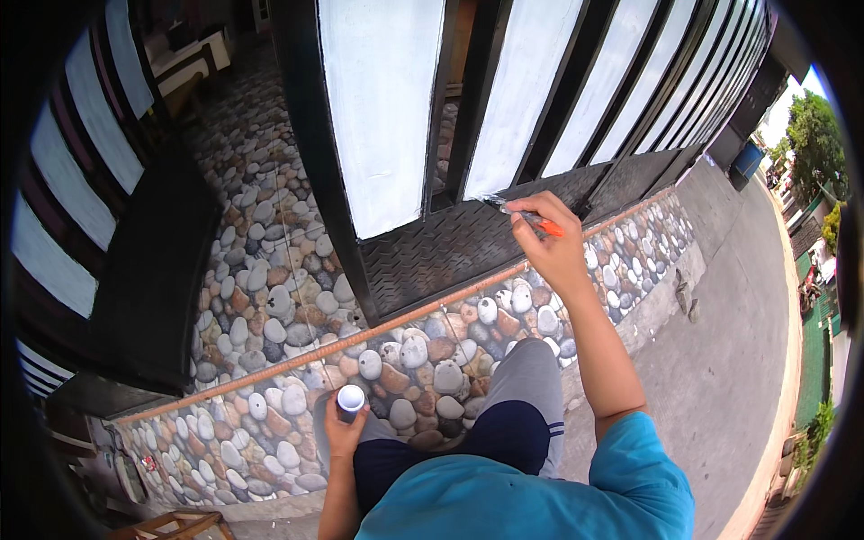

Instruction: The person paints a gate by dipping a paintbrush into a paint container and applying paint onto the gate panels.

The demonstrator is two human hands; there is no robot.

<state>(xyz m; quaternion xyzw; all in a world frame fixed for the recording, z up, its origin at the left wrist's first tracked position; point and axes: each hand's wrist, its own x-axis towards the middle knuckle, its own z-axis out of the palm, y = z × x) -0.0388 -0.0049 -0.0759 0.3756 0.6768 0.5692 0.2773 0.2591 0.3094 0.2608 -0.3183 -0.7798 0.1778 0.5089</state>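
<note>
Between the thumb and fingers of my right hand (550, 236) is a small paintbrush (540, 223) with a clear and orange handle. Its bristles touch the lower edge of a white-painted slat (523, 88) on the black metal gate (364, 270). My left hand (345, 432) is closed around a small cup (351, 399) near my left knee; its inside looks white. A wider white panel (381, 115) stands left of the brush, at the gate's end post. Below the slats runs a black diamond-plate strip (439, 246).
Pebble-patterned tiles (445, 378) lie under me and past an orange-brown threshold strip (324, 351). Another gate leaf (155, 256) with white slats stands open at left. Grey concrete pavement (702, 364) stretches along the right. A wooden frame (179, 526) sits at bottom left, a blue bin (746, 162) farther off.
</note>
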